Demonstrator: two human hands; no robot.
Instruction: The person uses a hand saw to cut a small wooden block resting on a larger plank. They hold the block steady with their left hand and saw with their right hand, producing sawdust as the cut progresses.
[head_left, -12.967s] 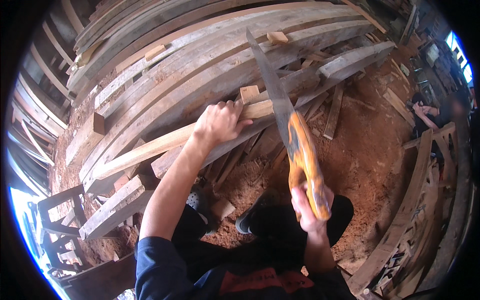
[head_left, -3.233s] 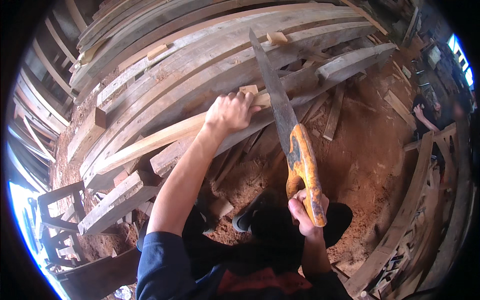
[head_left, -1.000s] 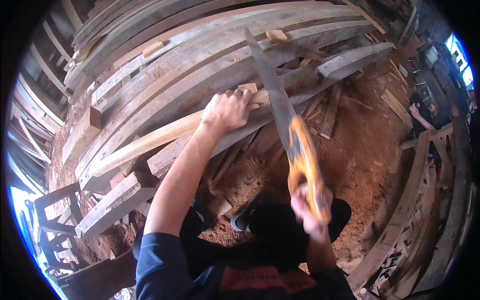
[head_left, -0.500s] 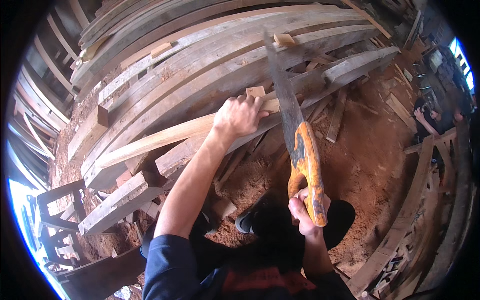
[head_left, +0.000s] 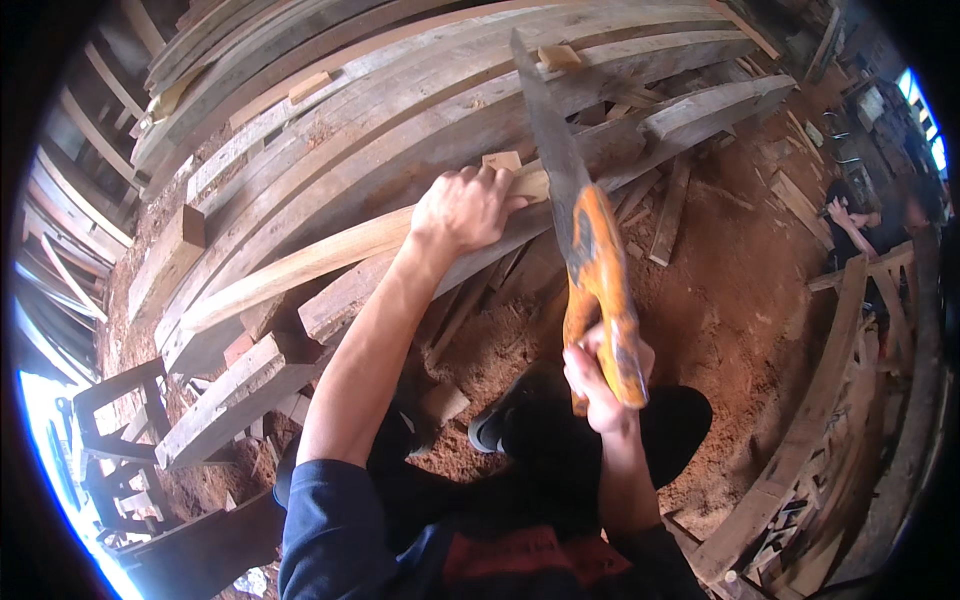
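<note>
Orange wood makes up the handle of a handsaw [head_left: 590, 260], and the right hand [head_left: 597, 378] is closed tightly round the lower end of that handle, nearest the person's body, above a dark trouser knee and a black shoe [head_left: 492, 428] on the sawdust floor [head_left: 740, 300]. From the grip the saw runs up and away, its grey blade crossing the end of a pale plank [head_left: 340, 255] and pointing on toward the stacked timber behind. Just to the left of the blade, the left hand [head_left: 465, 208] lies palm-down on that plank with fingers curled over its far edge, pressing it against a heavier weathered beam [head_left: 450, 270] beneath; fingertips sit close beside the saw but do not touch it. The plank slopes down to the left from the hand, its lower end resting among short offcut blocks [head_left: 235, 390] near the floor's left side. A small wooden block [head_left: 502, 160] sits just beyond the knuckles. Farther off, long curved grey boards [head_left: 400, 90] are piled in layers across the top, with another small block [head_left: 558, 56] perched by the blade's tip. At the far right edge, another person [head_left: 870, 225] sits by a wooden frame [head_left: 840, 380], hands raised to the head.
</note>
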